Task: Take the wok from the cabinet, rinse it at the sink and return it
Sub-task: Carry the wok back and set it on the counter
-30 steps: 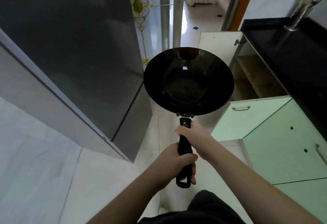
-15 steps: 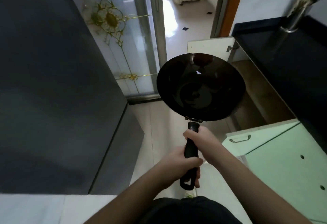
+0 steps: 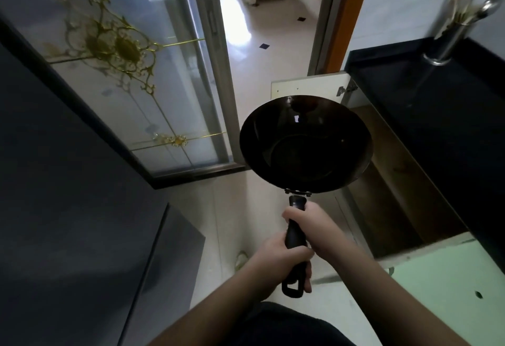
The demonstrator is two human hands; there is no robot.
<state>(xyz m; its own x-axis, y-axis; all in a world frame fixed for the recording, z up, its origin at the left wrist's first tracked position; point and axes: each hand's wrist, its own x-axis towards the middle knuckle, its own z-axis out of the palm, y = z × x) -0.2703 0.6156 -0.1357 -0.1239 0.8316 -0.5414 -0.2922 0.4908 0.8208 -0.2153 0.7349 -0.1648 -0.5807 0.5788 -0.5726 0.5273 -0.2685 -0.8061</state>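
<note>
Both hands are clenched on one black handle (image 3: 295, 233), stacked along it: the right hand (image 3: 314, 229) nearer the bowl, the left hand (image 3: 281, 259) closer to the loop end at 6 o'clock. That doubled grip probably answers the weight of the wok (image 3: 306, 143), which hangs out ahead of the wrists on a long lever; one hand alone would let the bowl droop or roll. Spread along the handle, the two hands can hold the rim close to level and steer it.

From the hands, the wok lies at 12 o'clock, its bowl open upward and clear of everything around it, in the air above the floor (image 3: 235, 203). Its inside looks dark and glossy; whether it is wet cannot be told.

At 3 o'clock of the bowl stands the cabinet (image 3: 388, 181), open, its brown shelf bare, with the pale door (image 3: 303, 86) swung out at 12 o'clock behind the rim. A dark counter (image 3: 437, 105) runs above it, carrying a steel holder (image 3: 448, 37) of utensils at 1 o'clock. No sink shows.

The wok's far rim sits level with the cabinet mouth, so this reads as either a withdrawal or a return; the frame alone does not settle which. Either way the handle is kept pointing back at the body, which lets the bowl lead through the opening.
</note>
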